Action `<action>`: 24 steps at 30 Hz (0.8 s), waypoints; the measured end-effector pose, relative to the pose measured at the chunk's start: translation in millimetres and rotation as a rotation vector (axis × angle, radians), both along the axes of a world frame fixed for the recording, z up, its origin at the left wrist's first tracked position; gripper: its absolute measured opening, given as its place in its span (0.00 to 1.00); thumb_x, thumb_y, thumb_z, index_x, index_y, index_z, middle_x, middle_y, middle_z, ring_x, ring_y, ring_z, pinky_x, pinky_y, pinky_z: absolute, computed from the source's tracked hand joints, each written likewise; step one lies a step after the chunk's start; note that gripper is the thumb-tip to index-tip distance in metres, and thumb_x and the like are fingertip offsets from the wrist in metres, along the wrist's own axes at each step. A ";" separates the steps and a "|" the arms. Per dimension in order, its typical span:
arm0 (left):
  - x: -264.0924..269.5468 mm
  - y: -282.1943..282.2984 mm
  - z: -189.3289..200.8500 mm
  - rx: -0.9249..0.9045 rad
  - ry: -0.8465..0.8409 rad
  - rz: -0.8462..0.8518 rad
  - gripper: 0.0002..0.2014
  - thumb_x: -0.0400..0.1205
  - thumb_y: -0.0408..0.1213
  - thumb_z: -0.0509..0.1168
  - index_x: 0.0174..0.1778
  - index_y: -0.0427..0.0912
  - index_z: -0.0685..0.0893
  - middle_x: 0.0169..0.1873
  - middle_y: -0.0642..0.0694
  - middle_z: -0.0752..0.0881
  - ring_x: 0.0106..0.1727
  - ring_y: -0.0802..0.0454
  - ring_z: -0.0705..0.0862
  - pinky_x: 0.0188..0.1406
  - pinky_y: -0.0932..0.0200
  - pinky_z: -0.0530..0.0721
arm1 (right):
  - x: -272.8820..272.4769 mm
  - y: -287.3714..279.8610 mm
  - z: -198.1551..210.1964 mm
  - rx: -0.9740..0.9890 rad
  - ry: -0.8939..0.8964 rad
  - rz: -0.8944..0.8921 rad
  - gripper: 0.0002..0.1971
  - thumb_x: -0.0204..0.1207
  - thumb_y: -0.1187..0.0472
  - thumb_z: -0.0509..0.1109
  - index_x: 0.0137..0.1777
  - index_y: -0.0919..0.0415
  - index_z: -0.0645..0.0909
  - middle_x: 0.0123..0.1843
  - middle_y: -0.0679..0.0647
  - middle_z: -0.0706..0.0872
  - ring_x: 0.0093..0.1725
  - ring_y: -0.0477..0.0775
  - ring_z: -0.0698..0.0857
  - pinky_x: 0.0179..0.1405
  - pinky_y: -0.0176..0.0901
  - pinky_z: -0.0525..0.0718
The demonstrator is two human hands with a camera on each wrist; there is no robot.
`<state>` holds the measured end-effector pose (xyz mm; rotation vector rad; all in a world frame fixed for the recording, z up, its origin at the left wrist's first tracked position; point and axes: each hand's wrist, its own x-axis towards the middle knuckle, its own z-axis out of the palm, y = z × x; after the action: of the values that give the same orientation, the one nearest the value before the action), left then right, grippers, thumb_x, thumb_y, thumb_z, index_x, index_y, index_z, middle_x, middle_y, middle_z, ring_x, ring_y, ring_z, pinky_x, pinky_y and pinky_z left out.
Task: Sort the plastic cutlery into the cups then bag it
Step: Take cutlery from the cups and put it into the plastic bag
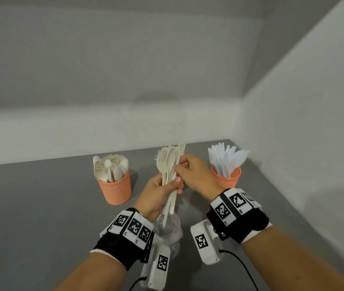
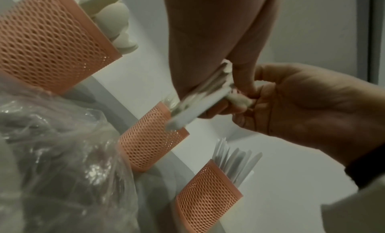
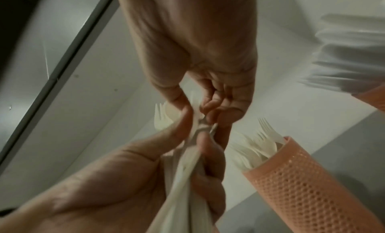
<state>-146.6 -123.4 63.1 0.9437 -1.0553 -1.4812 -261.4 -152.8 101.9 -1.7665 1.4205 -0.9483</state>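
Note:
My left hand (image 1: 172,184) grips a bundle of cream forks and a spoon (image 1: 168,164) upright above the table, handles down. My right hand (image 1: 182,167) pinches the same bundle near its middle from the right. In the right wrist view the bundle (image 3: 183,170) runs through the left hand (image 3: 125,179), with the right hand's fingertips (image 3: 208,109) on it. A crumpled clear plastic bag (image 1: 170,226) lies under the hands. Three orange mesh cups stand behind: one with spoons (image 1: 116,189), one with white knives (image 1: 226,178), and a middle one with forks (image 3: 302,187).
The grey table (image 1: 40,206) meets a white wall at the back and another close on the right, just beyond the knife cup. In the head view my hands hide the middle cup. Black cables trail from both wrist cameras.

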 end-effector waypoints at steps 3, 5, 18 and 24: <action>-0.2 0.3 -0.8 -0.005 0.062 -0.014 0.09 0.83 0.32 0.58 0.52 0.35 0.82 0.38 0.40 0.82 0.31 0.58 0.82 0.36 0.68 0.84 | 2.1 0.1 -2.9 -0.018 -0.021 -0.032 0.10 0.80 0.65 0.57 0.36 0.63 0.72 0.36 0.62 0.79 0.35 0.60 0.79 0.44 0.52 0.84; -1.6 0.1 -0.8 -0.012 0.083 -0.025 0.10 0.84 0.33 0.56 0.52 0.34 0.81 0.37 0.41 0.82 0.30 0.58 0.82 0.34 0.69 0.83 | 2.4 0.8 -4.6 -0.008 -0.020 -0.031 0.11 0.82 0.63 0.55 0.41 0.66 0.73 0.40 0.68 0.82 0.40 0.68 0.83 0.49 0.63 0.85; -5.3 6.4 13.4 -0.045 0.047 -0.038 0.18 0.84 0.26 0.54 0.37 0.51 0.84 0.31 0.49 0.82 0.24 0.58 0.72 0.27 0.65 0.69 | -86.0 -1.8 41.7 -0.602 0.000 -0.455 0.09 0.83 0.66 0.54 0.59 0.69 0.72 0.38 0.60 0.77 0.36 0.59 0.76 0.35 0.45 0.68; -0.1 1.0 5.8 0.028 -0.008 -0.053 0.12 0.83 0.31 0.60 0.40 0.44 0.87 0.38 0.43 0.81 0.29 0.56 0.79 0.34 0.61 0.77 | -112.3 -31.0 -11.1 -0.389 0.133 -0.507 0.07 0.81 0.68 0.58 0.52 0.71 0.74 0.39 0.64 0.81 0.38 0.61 0.78 0.37 0.49 0.76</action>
<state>-146.7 -122.4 68.9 0.9482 -1.0752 -1.5405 -373.7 -183.9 90.8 -1.7953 1.9255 -1.4743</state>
